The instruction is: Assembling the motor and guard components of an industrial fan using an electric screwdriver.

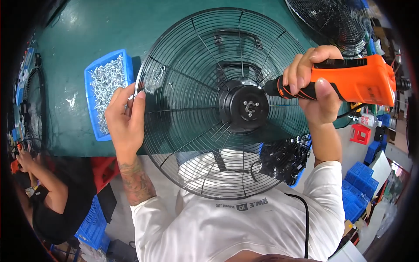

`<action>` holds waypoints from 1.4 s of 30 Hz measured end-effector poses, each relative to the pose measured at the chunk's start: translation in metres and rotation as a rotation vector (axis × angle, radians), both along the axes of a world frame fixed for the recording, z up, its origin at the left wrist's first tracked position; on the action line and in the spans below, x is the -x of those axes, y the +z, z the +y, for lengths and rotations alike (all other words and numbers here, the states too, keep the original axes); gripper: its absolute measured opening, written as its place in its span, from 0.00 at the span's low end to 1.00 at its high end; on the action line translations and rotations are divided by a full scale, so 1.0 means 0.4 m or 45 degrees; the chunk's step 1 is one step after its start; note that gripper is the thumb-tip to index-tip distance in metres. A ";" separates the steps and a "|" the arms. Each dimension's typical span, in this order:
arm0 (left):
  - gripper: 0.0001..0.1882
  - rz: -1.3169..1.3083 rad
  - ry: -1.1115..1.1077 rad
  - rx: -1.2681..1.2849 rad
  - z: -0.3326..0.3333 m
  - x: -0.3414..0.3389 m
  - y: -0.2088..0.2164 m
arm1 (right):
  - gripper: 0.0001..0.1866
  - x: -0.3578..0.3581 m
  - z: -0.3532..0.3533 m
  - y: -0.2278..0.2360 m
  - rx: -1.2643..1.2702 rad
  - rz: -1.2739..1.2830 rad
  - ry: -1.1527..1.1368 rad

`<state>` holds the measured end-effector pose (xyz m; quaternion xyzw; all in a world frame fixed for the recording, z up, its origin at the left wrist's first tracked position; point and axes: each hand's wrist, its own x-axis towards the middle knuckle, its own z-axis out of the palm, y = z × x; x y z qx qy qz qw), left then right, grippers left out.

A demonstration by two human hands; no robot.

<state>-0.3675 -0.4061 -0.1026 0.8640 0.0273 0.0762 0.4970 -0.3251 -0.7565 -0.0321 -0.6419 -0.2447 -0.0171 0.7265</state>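
Observation:
A round black wire fan guard stands in front of me, partly over the table edge. At its centre sits a black fan motor with a shaft and several small screws on its face. My left hand is closed at the guard's left rim, thumb and fingers pinched there; a small shiny bit, perhaps a screw, shows between the fingers. My right hand wraps round an orange and black electric screwdriver, held level. Its black nose points left, close to the motor's upper right edge; whether it touches cannot be told.
A blue bin of silver screws stands on the green table beside my left hand. Another fan guard lies at the far right. Black parts fill a container below the table edge. A co-worker sits at the left.

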 end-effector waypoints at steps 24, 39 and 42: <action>0.13 0.045 -0.012 -0.082 0.023 -0.004 -0.026 | 0.11 0.005 0.008 0.028 -0.135 0.130 -0.174; 0.14 0.105 -0.031 0.069 0.026 0.004 -0.024 | 0.11 0.028 -0.032 0.143 -0.201 0.043 -0.186; 0.14 0.104 -0.035 0.052 0.020 0.002 -0.016 | 0.11 0.021 -0.042 0.104 -0.091 0.028 -0.244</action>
